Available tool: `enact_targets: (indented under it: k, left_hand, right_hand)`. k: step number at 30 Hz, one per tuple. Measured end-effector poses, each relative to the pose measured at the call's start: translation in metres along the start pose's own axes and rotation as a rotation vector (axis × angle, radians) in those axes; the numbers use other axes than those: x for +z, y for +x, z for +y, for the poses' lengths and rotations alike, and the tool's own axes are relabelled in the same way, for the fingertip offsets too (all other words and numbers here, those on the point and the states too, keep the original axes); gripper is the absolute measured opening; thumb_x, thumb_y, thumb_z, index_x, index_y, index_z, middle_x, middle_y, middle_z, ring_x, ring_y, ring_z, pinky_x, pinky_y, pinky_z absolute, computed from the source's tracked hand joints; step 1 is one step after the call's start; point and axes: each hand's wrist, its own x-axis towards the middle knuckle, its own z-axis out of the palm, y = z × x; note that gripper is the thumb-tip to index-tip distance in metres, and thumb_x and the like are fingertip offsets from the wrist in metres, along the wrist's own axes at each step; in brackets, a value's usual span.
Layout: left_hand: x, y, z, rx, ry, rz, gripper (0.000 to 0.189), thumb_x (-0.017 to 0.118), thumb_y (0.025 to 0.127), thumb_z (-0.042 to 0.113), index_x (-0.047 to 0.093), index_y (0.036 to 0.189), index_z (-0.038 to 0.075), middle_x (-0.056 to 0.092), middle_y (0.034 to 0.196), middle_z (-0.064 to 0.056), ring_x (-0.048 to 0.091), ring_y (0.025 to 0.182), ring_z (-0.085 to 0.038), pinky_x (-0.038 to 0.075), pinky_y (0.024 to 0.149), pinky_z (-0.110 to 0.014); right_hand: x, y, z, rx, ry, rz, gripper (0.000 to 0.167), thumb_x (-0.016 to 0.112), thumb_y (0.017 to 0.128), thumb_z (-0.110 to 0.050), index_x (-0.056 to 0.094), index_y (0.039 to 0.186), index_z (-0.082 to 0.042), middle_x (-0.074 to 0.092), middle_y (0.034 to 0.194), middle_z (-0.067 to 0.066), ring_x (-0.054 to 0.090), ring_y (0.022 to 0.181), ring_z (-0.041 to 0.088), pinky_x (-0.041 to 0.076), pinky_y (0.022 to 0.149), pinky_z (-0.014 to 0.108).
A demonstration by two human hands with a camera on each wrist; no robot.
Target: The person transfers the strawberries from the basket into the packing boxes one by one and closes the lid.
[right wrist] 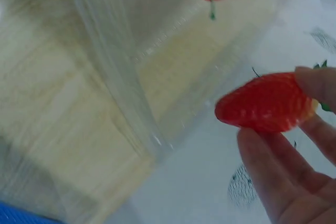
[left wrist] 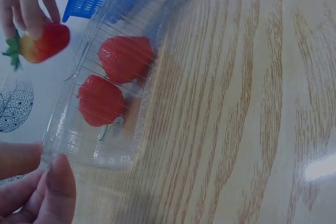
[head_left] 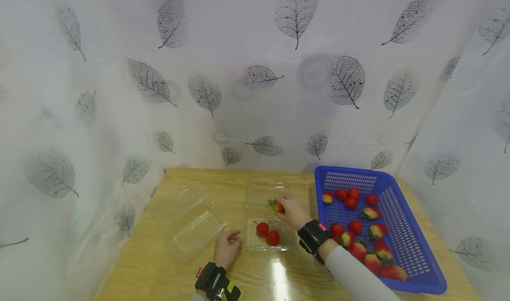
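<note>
My right hand pinches a strawberry with red flesh, a paler yellowish top and green leaves, held above the far part of an open clear plastic box. In the box's near half lie two red strawberries, one with a thin green stem. At the box's left side is my left hand, its thumb and forefinger pinching the rim near a corner in the left wrist view. The right wrist view shows the held strawberry between thumb and fingers, its tip pointing left.
A blue plastic basket with several strawberries stands on the right of the wooden table. A second open clear plastic box lies on the left. A leaf-patterned curtain closes off the back and sides.
</note>
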Motion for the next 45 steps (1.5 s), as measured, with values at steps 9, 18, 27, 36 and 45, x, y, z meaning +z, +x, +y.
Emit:
enact_targets:
  k: [9,18,27,36,45]
  left_hand:
    - [-0.001,0.0,0.0,-0.002,-0.013,-0.008,0.026,0.061,0.082,-0.002,0.059,0.105,-0.013,0.06,0.078,-0.009,0.055,0.067,-0.013,0.05,0.056,-0.021]
    - [-0.001,0.0,-0.001,0.002,-0.013,-0.008,0.027,0.061,0.082,-0.002,0.058,0.106,-0.014,0.06,0.078,-0.009,0.055,0.068,-0.014,0.05,0.056,-0.021]
    - [0.0,0.0,-0.001,0.003,-0.024,-0.005,0.027,0.061,0.082,-0.002,0.058,0.105,-0.014,0.059,0.077,-0.009,0.055,0.067,-0.014,0.05,0.056,-0.021]
    - [0.0,-0.001,-0.001,0.038,-0.037,0.004,0.026,0.061,0.081,-0.003,0.058,0.104,-0.015,0.06,0.077,-0.01,0.055,0.066,-0.013,0.05,0.056,-0.02]
    - [-0.001,-0.002,-0.001,0.079,-0.076,0.002,0.028,0.061,0.079,-0.005,0.057,0.103,-0.019,0.06,0.076,-0.013,0.056,0.063,-0.011,0.049,0.054,-0.018]
  right_hand:
    - [0.026,-0.006,0.006,0.029,0.064,-0.226,0.029,0.075,0.069,-0.004,0.062,0.094,0.001,0.054,0.079,0.01,0.051,0.069,0.018,0.046,0.059,0.03]
    - [0.046,-0.012,0.015,0.029,-0.003,-0.265,0.027,0.074,0.068,-0.002,0.064,0.093,0.0,0.063,0.087,0.012,0.058,0.08,0.026,0.048,0.069,0.038]
    - [0.053,-0.014,0.011,0.012,-0.067,-0.243,0.027,0.073,0.067,-0.003,0.066,0.092,-0.001,0.061,0.081,0.009,0.057,0.075,0.024,0.048,0.064,0.034]
    - [0.055,-0.017,0.009,-0.039,-0.074,-0.183,0.025,0.073,0.067,-0.002,0.066,0.091,-0.001,0.059,0.077,0.009,0.056,0.068,0.022,0.048,0.059,0.03]
    - [0.027,-0.008,-0.003,0.017,0.003,-0.199,0.043,0.07,0.074,-0.007,0.058,0.115,0.001,0.057,0.102,0.02,0.058,0.087,0.03,0.05,0.071,0.04]
